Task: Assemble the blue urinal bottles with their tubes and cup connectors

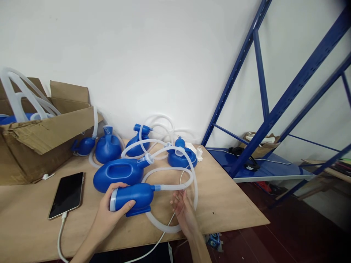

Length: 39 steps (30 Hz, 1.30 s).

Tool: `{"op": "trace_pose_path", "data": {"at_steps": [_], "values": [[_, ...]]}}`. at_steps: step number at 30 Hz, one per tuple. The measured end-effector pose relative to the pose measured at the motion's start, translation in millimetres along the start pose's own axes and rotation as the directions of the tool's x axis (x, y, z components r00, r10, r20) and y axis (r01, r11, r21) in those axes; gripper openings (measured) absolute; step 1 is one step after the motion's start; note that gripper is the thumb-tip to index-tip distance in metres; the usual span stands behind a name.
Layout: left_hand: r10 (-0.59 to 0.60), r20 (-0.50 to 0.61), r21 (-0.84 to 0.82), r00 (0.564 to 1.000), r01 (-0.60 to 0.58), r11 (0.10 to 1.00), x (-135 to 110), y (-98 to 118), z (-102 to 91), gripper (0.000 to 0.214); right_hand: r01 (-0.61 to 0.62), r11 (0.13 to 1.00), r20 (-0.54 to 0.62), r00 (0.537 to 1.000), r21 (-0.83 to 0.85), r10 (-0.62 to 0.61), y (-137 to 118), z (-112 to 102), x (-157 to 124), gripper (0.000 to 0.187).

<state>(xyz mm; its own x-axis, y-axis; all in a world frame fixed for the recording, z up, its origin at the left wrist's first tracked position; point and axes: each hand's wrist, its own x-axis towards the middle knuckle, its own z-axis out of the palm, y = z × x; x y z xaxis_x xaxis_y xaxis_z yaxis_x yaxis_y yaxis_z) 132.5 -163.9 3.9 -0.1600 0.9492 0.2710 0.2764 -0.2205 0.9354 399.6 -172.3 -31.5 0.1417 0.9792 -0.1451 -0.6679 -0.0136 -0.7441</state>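
My left hand (116,204) is wrapped around a blue plastic urinal cup (135,197) with a pale rim, lying sideways. A translucent hose (171,187) leads from the cup's narrow end and loops to the right. Beneath that hose, my right hand (183,212) is palm up with curled fingers. Its thumb meets the fingers at a tiny shiny piece by the hose, too small to make out. Just behind the cup lies a blue urinal bottle (117,173) with a handle opening, its neck joined to a clear hose connector (149,158).
More blue urinal bottles (108,148) with coiled hoses stand along the wall. An open cardboard box (41,153) of hoses and blue parts is at left. A phone (67,195) with a white cable (59,239) lies on the wooden table (227,204). Blue shelving (238,160) rises at right.
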Motion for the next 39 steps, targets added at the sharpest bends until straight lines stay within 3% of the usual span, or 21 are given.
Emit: {"op": "trace_pose_path", "data": {"at_steps": [10, 16, 24, 32, 39], "values": [[0.002, 0.015, 0.017, 1.0, -0.002, 1.0, 0.3, 2.4, -0.9, 0.052, 0.172, 0.975, 0.047, 0.985, -0.143, -0.167, 13.5, -12.1, 9.2, 0.05], [0.011, 0.048, 0.039, 0.999, -0.013, 0.999, -3.5, 2.8, 0.2, 0.055, 0.259, 0.905, 0.137, 0.965, -0.338, -0.225, 20.1, -14.7, 9.0, 0.051], [0.027, 0.056, 0.001, 0.998, -0.027, 1.0, -11.0, -5.7, 8.6, 0.053, 0.285, 0.87, 0.219, 0.953, -0.403, -0.21, 20.5, -0.7, 1.1, 0.055], [0.076, 0.034, 0.047, 0.997, -0.077, 0.996, -14.8, -1.7, 14.0, 0.055, 0.374, 0.733, 0.265, 0.926, -0.568, -0.267, 11.7, 26.1, -10.4, 0.058], [0.085, 0.161, 0.058, 0.983, -0.096, 0.994, -9.6, -1.8, 11.4, 0.051, 0.36, 0.719, 0.309, 0.928, -0.595, -0.209, 4.4, 32.0, -13.2, 0.057]]}}
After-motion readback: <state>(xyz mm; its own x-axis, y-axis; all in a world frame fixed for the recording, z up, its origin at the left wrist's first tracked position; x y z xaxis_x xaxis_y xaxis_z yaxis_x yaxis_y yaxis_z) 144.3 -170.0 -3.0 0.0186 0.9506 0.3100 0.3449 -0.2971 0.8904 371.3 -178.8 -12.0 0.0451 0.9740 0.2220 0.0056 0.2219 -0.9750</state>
